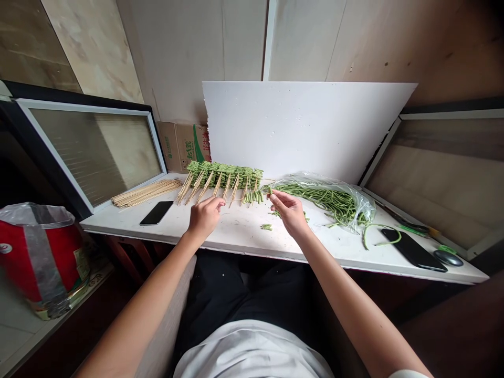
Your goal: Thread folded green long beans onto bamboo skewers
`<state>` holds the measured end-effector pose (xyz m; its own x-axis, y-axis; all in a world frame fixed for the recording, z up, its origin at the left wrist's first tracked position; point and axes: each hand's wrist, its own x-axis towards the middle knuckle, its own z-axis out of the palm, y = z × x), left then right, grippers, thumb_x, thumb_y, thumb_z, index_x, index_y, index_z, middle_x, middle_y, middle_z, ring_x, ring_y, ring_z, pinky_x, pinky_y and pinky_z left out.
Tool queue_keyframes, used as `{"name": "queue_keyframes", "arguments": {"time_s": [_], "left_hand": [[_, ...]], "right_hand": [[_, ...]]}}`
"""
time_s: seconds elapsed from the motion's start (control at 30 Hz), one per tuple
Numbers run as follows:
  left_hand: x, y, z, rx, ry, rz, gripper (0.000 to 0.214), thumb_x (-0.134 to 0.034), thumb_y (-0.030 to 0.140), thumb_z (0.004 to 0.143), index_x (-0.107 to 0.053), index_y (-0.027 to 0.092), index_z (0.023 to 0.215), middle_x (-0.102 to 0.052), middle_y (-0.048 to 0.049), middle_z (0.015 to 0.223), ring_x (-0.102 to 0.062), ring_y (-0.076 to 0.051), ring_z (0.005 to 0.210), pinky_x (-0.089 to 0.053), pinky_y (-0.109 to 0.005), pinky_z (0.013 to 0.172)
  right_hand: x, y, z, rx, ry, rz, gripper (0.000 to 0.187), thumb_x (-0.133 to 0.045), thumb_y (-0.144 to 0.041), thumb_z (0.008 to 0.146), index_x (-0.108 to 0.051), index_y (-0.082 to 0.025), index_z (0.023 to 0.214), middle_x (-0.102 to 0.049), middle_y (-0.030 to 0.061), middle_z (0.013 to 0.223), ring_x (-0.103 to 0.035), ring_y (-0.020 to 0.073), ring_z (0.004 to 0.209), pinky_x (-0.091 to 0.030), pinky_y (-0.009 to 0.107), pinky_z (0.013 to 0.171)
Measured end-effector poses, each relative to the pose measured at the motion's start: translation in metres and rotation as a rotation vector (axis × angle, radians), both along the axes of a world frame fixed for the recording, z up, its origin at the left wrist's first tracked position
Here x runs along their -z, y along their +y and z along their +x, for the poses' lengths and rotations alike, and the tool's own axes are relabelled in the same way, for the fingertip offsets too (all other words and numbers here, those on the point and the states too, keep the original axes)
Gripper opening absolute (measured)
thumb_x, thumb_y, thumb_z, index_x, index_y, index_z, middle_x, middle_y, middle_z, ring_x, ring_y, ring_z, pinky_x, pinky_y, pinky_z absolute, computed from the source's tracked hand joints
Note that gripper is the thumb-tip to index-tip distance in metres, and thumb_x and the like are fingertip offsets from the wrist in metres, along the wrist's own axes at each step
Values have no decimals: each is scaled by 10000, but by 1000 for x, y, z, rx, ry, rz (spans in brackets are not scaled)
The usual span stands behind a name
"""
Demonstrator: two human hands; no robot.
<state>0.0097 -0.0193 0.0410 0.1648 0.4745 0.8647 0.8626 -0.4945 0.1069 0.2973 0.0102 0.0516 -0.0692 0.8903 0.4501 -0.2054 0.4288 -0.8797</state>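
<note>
My left hand (205, 216) is closed around the bare end of a thin bamboo skewer (235, 200), held level above the table. Several short pieces of green long bean (253, 197) are threaded side by side along its other end. My right hand (289, 210) pinches another bean piece (269, 192) close to the skewer's tip; whether it is pierced is too small to tell. Behind the hands lies a stacked row of bean skewers (224, 176), their bare sticks pointing toward me. A few cut bean pieces (266, 227) rest on the table, and more are partly hidden by my right hand.
Whole long beans (331, 199) spill from a clear plastic bag (360, 202) at the right. Loose bamboo skewers (145, 192) and a phone (156, 212) lie left. Another black phone (413, 249) and a rounded dark object (448, 257) sit far right. A white board (307, 126) stands behind.
</note>
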Motion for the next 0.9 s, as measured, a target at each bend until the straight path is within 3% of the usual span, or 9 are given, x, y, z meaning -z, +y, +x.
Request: {"name": "queue_keyframes", "arguments": {"time_s": [0.23,0.33,0.47,0.9], "left_hand": [[3,2,0,41,-1,-32,299,-510,20,861,-742,206,886,-797,-43,866,-730,-195,772,-491,-262,644],[5,4,-1,65,4,-58,299,-508,16,858,-734,210,879,-797,-39,870,-728,-192,765,-502,-261,655],[8,6,-2,91,3,-81,297,-512,14,862,-729,216,881,-796,-33,865,-728,-190,756,-507,-262,655],[4,2,2,122,-18,-65,306,-512,-3,845,-734,206,880,-796,-34,861,-747,-203,778,-522,-273,671]], "right_hand": [[-3,-4,-3,60,12,9,345,-896,-503,754,-844,-286,1018,-807,53,1119,-708,265,1047,-572,370,820],[-3,-6,-6,65,22,16,332,-900,-505,753,-845,-287,997,-801,51,1121,-712,266,1055,-559,396,898],[-2,-7,-8,81,29,27,287,-918,-492,741,-849,-292,935,-793,54,1122,-712,260,1014,-546,401,878],[4,-12,-18,70,19,42,220,-885,-497,792,-826,-294,853,-790,52,1097,-657,292,1219,-528,406,980]]}}
